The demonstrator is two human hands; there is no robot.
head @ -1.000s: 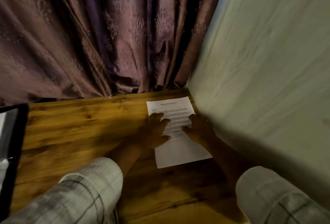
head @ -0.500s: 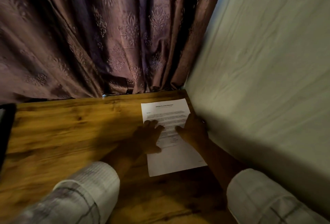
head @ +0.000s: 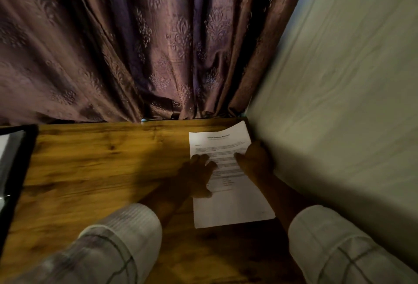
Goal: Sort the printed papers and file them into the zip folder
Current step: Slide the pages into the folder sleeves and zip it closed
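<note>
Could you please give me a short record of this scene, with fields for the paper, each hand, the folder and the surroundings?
paper: one printed sheet lying on the wooden table, close beside the wall
left hand: fingers spread, resting on the sheet's left edge
right hand: on the sheet's right edge; grip unclear in the dim light
zip folder: black-edged, at the table's left edge, partly out of frame
backdrop: patterned curtain behind the table

right: wall [head: 339,102] blocks | back: curtain [head: 135,46] blocks | left: tabletop [head: 101,170] free up to folder [head: 15,170]
</note>
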